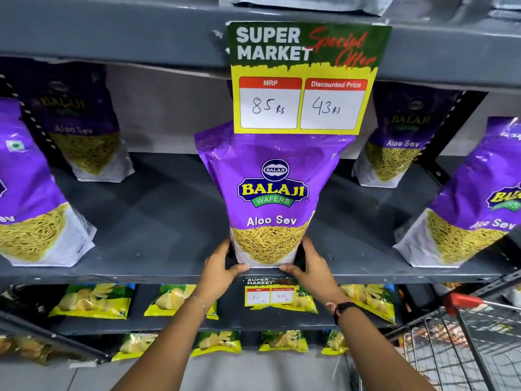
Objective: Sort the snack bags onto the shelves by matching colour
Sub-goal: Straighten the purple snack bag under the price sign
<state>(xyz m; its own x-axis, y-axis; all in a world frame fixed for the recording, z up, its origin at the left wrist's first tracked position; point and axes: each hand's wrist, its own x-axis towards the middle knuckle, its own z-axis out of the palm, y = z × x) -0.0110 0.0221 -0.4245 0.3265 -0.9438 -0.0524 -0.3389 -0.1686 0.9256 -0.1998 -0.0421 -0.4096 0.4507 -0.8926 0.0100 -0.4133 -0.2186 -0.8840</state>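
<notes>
A purple Aloo Sev snack bag (272, 193) stands upright at the front edge of the dark grey shelf (158, 221), in the middle. My left hand (221, 266) grips its lower left corner and my right hand (307, 263) grips its lower right corner, thumbs under the bag's base. Other purple Aloo Sev bags stand on the same shelf: one at the front left (31, 198), one at the back left (84, 125), one at the back right (400, 139), one at the front right (473, 201).
A yellow and green price sign (304, 80) hangs from the shelf above, covering the held bag's top. Yellow-green snack bags (93, 300) fill the two lower shelves. A wire shopping trolley (462, 342) with a red handle stands at the lower right.
</notes>
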